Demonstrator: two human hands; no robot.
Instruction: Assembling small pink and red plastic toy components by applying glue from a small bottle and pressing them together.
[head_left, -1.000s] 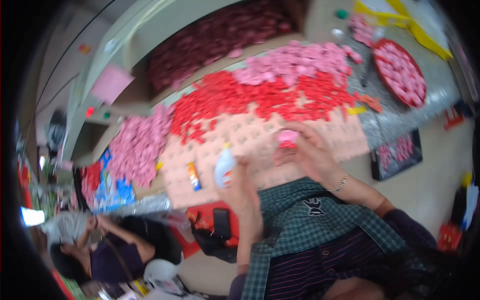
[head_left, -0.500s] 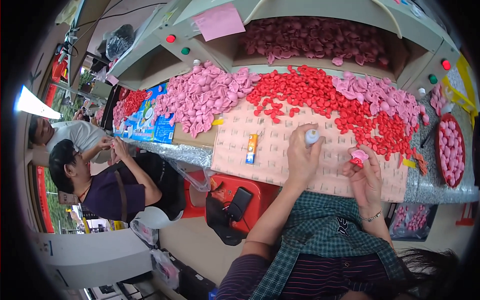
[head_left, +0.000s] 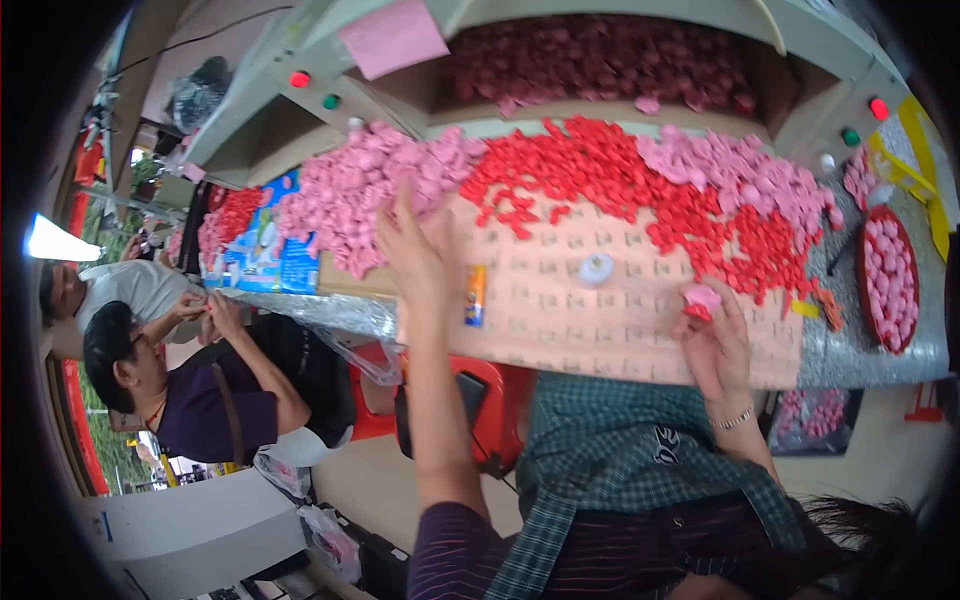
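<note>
My left hand (head_left: 416, 248) reaches over the left part of the mat, its fingers stretched out beside the heap of pink petal-shaped pieces (head_left: 350, 200). No object shows in it, and it is partly blurred. On the right, my right hand (head_left: 722, 345) pinches a small pink and red piece (head_left: 702, 299) between its fingertips, pink side up. A small white bottle (head_left: 596, 269) stands on the pink patterned mat (head_left: 540, 330) between my hands. Beyond it spreads a heap of small red pieces (head_left: 570, 165).
A small orange-and-blue packet (head_left: 476, 296) lies near my left forearm. More pink pieces (head_left: 745, 175) are heaped at the right, with a red basket (head_left: 911, 300) of pink balls beyond. A red stool (head_left: 500, 400) stands below the table edge. A co-worker (head_left: 200, 390) sits at the left.
My left hand has let go of the white bottle, which now stands on the mat, and has moved left to the pink heap. My right hand still holds its piece. The view has shifted slightly.
</note>
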